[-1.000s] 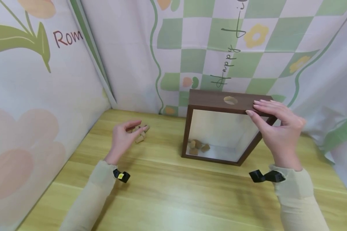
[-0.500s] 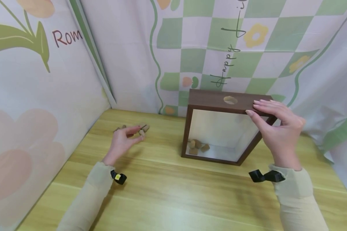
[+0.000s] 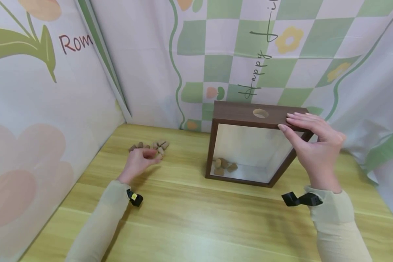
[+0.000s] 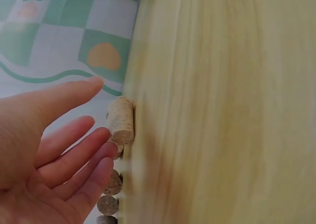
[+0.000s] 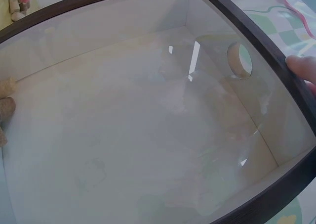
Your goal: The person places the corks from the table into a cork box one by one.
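- Left hand (image 3: 138,161): thumb and fingers spread, just beside 1 cork (image 4: 121,121), more corks (image 4: 107,204) crowding it
- Right hand (image 3: 318,145) on box (image 3: 232,111), fingers together, curtain (image 3: 216,69) behind

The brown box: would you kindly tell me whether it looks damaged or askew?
Nothing stands out: the box stands upright on the table, its clear front shows no visible crack, and the right hand holds its top corner.
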Demonstrator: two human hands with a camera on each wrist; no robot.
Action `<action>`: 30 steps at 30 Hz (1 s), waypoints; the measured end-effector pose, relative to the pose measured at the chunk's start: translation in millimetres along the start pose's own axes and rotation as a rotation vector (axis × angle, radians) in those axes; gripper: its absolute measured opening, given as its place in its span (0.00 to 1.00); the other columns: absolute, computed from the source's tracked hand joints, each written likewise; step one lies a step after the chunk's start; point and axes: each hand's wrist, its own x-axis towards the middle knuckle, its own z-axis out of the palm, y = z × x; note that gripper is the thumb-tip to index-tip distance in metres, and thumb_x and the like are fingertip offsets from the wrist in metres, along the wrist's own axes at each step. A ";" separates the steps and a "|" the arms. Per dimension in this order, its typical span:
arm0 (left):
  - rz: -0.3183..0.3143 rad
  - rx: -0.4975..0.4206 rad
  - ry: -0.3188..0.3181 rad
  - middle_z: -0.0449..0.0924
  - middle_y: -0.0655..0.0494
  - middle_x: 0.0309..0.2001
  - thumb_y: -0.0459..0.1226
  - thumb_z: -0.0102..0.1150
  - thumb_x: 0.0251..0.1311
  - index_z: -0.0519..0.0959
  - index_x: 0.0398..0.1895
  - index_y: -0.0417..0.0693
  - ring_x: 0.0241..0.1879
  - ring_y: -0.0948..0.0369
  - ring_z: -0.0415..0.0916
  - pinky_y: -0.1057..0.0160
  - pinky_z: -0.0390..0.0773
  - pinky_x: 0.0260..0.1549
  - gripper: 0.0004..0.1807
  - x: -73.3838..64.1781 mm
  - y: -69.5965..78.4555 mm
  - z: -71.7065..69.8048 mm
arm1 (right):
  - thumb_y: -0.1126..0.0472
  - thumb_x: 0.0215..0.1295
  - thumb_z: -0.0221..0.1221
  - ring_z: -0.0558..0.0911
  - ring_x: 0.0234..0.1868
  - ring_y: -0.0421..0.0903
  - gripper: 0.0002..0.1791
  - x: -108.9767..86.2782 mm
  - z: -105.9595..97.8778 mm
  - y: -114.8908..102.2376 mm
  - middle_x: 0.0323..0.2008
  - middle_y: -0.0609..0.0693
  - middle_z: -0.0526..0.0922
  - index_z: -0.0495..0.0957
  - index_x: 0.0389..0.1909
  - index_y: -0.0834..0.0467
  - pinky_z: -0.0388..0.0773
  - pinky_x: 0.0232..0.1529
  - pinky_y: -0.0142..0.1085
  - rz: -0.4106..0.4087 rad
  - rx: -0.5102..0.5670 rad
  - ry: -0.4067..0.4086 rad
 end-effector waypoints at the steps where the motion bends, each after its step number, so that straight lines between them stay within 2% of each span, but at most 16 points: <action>1: -0.004 0.008 -0.001 0.86 0.44 0.48 0.37 0.75 0.59 0.84 0.52 0.36 0.47 0.50 0.83 0.49 0.82 0.49 0.20 0.3 -1.1 0.3 | 0.68 0.50 0.78 0.87 0.46 0.41 0.12 0.0 -0.1 0.0 0.37 0.62 0.88 0.89 0.34 0.69 0.76 0.60 0.42 -0.001 -0.001 0.000; 14: -0.063 0.016 -0.003 0.87 0.45 0.45 0.36 0.76 0.57 0.86 0.50 0.37 0.46 0.51 0.84 0.51 0.81 0.50 0.19 9.1 -12.6 5.1 | 0.68 0.50 0.78 0.87 0.46 0.42 0.11 -0.1 -1.0 0.4 0.36 0.62 0.88 0.89 0.33 0.69 0.76 0.60 0.42 -0.004 0.008 0.012; 24: -0.096 0.043 -0.024 0.88 0.46 0.43 0.35 0.75 0.57 0.86 0.48 0.37 0.46 0.49 0.84 0.50 0.79 0.53 0.17 13.3 -11.2 5.1 | 0.69 0.50 0.78 0.87 0.47 0.43 0.11 0.4 -0.6 -0.7 0.36 0.63 0.88 0.89 0.34 0.69 0.76 0.59 0.42 -0.005 0.010 -0.002; 30: -0.105 0.031 -0.033 0.88 0.47 0.42 0.35 0.75 0.58 0.86 0.48 0.36 0.44 0.50 0.84 0.50 0.81 0.49 0.17 11.8 -10.5 4.8 | 0.69 0.49 0.78 0.86 0.47 0.45 0.11 -0.4 -0.4 -0.8 0.36 0.63 0.88 0.89 0.34 0.69 0.77 0.59 0.41 -0.004 0.017 -0.005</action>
